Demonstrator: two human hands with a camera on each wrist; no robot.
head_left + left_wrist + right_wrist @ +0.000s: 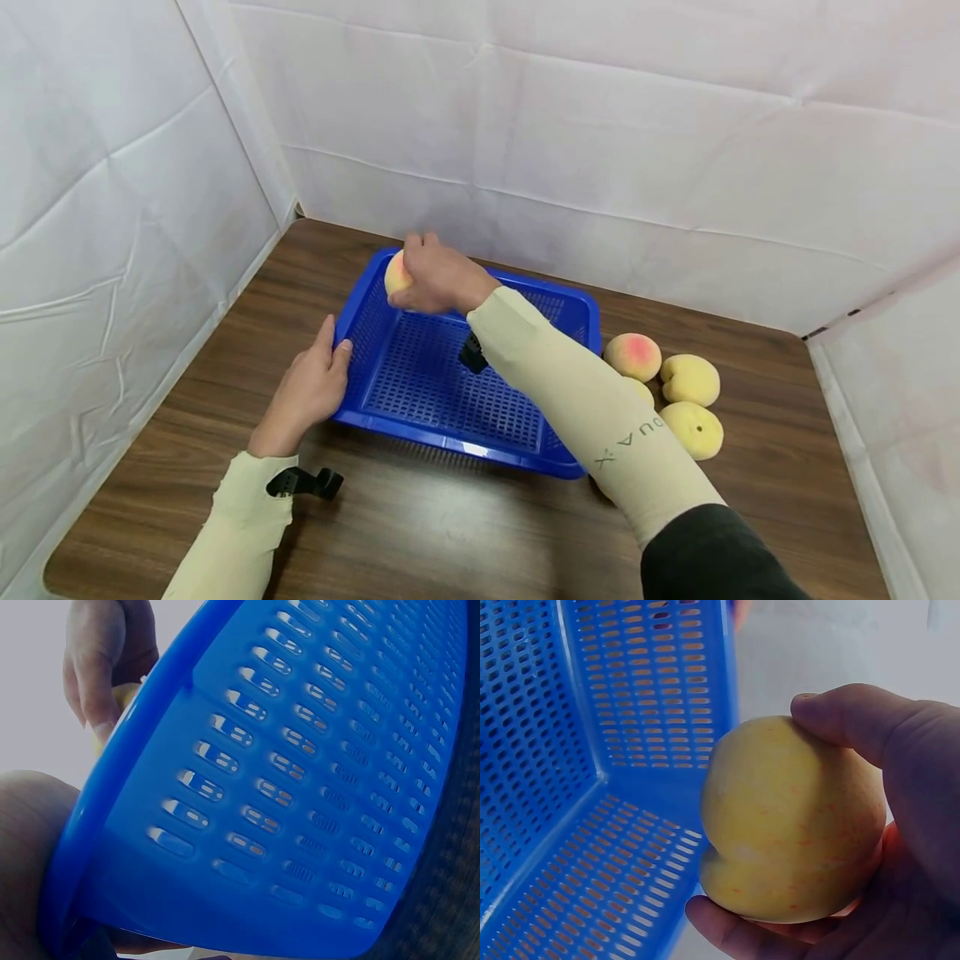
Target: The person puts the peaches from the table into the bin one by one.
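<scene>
A blue plastic basket (pixel 457 443) with slotted walls sits on the table, its visible floor bare. My right hand (pixel 442 275) holds a yellow peach (pixel 397 275) with a pink blush above the basket's far left corner. In the right wrist view, thumb and fingers wrap the peach (pixel 791 825) beside the basket wall (pixel 649 690). At the basket's left side, my left hand (pixel 311 383) grips the rim, thumb over the edge and the other fingers outside. The left wrist view shows the slotted outer wall (pixel 247 780) close up, most of that hand out of frame.
Right of the basket lie a pink-topped peach (pixel 633 358), a yellow peach (pixel 690 380) and another yellow one (pixel 697 429). One more (pixel 640 389) is partly hidden by my right forearm. White cloth walls (pixel 562 150) enclose the wooden table (pixel 780 467).
</scene>
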